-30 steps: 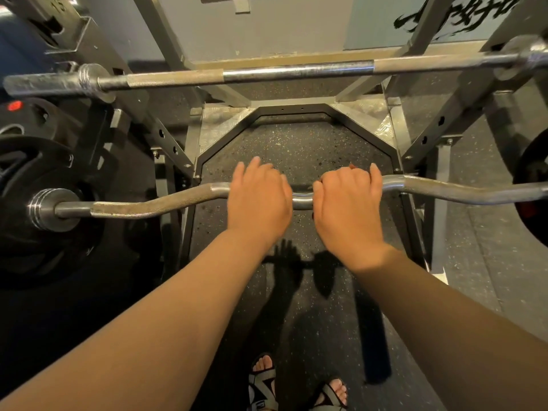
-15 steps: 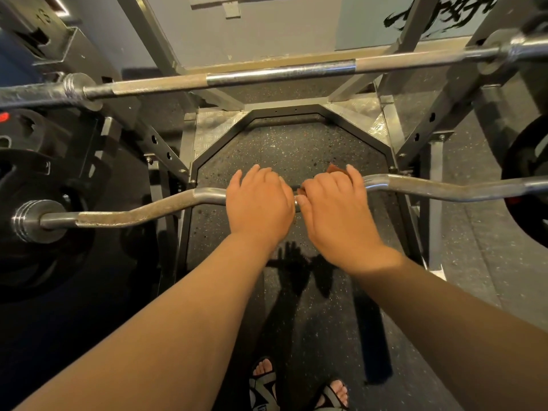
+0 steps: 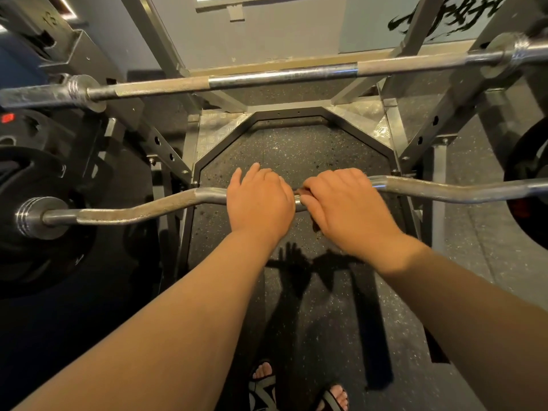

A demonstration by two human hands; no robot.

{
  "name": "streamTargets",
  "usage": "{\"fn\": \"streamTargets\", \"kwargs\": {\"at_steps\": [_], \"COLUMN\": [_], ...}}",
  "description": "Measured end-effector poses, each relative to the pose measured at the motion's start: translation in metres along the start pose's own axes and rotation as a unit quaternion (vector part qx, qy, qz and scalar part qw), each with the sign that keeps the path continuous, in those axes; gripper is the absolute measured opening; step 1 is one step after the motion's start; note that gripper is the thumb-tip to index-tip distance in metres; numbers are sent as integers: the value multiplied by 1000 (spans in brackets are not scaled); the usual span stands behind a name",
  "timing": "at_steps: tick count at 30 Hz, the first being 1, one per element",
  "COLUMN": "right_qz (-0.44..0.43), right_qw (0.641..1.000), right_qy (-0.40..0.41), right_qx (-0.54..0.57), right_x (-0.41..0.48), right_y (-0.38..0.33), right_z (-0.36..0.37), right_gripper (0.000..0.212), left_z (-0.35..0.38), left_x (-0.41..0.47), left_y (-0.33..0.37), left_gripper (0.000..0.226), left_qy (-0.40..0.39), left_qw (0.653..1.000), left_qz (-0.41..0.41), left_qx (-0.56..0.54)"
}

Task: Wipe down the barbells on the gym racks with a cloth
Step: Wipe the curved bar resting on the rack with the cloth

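Shows the wiping step at the centre of the curl bar (image 3: 142, 210), running under both hands. Rests the left hand (image 3: 259, 200) loosely on top, fingers relaxed. Wraps the right hand (image 3: 347, 206), just beside it, round the bar over a barely visible brownish cloth (image 3: 300, 191). Next, probably: slide rightward along the bend under firm pressure, then reach beyond the fingertips to the straight barbell (image 3: 281, 75).

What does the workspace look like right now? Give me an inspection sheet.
surface: dark speckled rubber floor inside the rack
job's things: curved bar low and near, straight bar higher on the rack; cloth not clearly seen
clutter: nothing seen
fingers: left hand lies over the curved bar's middle; right hand grips it alongside
cables: nothing seen
surroundings: black weight plates both sides, grey wall behind, sandalled feet below
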State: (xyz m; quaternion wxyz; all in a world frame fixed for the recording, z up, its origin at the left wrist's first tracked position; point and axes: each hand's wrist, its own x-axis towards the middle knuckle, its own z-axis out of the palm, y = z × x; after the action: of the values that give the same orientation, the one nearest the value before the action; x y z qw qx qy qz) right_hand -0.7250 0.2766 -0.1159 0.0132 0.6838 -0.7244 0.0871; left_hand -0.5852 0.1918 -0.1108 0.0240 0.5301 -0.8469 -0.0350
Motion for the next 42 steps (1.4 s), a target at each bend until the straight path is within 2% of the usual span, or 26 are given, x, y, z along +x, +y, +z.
{"fn": "streamTargets", "kwargs": {"at_steps": [1, 3, 5, 6, 7, 9, 12, 13, 15, 18, 21, 23, 25, 30, 33, 37, 40, 42], "right_qz": [21, 120, 203, 216, 202, 120, 19, 24, 89, 177, 126, 60, 34, 191, 149, 59, 137, 202], "right_qw": [1000, 993, 978, 974, 977, 991, 999, 999, 996, 983, 991, 998, 999, 981, 988, 998, 990, 979], "right_qy": [-5, 13, 44, 56, 62, 51, 18, 12, 19, 36, 49, 33, 8, 33, 28, -7, -4, 17], "right_qx": [1, 0, -26, -29, -24, -14, 22, 24, 15, -18, -8, 11, 13, -22, -17, 32, 24, -10], "right_x": [0, 0, 3, 3, 3, 1, -1, -2, -5, -2, -2, -4, -4, 1, 2, -3, -6, -1], "right_y": [10, 23, 14, 4, -8, -21, -1, 10, 23, 4, -17, -7, 11, 4, -18, 5, 21, 6], "right_z": [-3, -6, -4, 0, 3, 7, 2, 0, -2, 1, 7, 5, 1, -3, 4, -2, -8, -5], "right_gripper": [38, 42, 42, 40, 38, 36, 35, 36, 40, 42, 40, 37, 39, 43, 44, 37, 38, 41], "left_z": [0, 0, 1, 1, 2, 3, 4, 4, 4, 6, 6, 5, 4, 5, 2, 4, 5, 6], "left_x": [0, 0, 1, 1, 1, 1, 1, 1, 3, 3, 1, 2, 2, 2, 3, 3, 4, 5], "left_y": [0, 1, 1, 2, 2, 1, 0, 0, 0, 0, 1, 1, 1, 1, 3, 0, 1, 2], "left_gripper": [46, 46, 45, 44, 43, 42, 43, 44, 44, 45, 44, 43, 43, 36, 30, 30, 31, 32], "left_qy": [2, 4, 6, 9, 12, 19, 25, 26, 26, 34, 38, 38, 41, 61, 66, 84, 86, 88], "left_qw": [1000, 1000, 1000, 1000, 1000, 999, 999, 999, 999, 999, 999, 999, 999, 997, 998, 996, 996, 996], "left_qz": [0, -3, -6, -8, -10, -11, -1, 2, 5, 0, 1, 7, 11, -8, -9, -1, 5, 6], "left_qx": [-1, -4, -9, -13, -17, -23, -25, -25, -26, -26, -26, -26, -26, -37, -20, -21, -24, -25]}}
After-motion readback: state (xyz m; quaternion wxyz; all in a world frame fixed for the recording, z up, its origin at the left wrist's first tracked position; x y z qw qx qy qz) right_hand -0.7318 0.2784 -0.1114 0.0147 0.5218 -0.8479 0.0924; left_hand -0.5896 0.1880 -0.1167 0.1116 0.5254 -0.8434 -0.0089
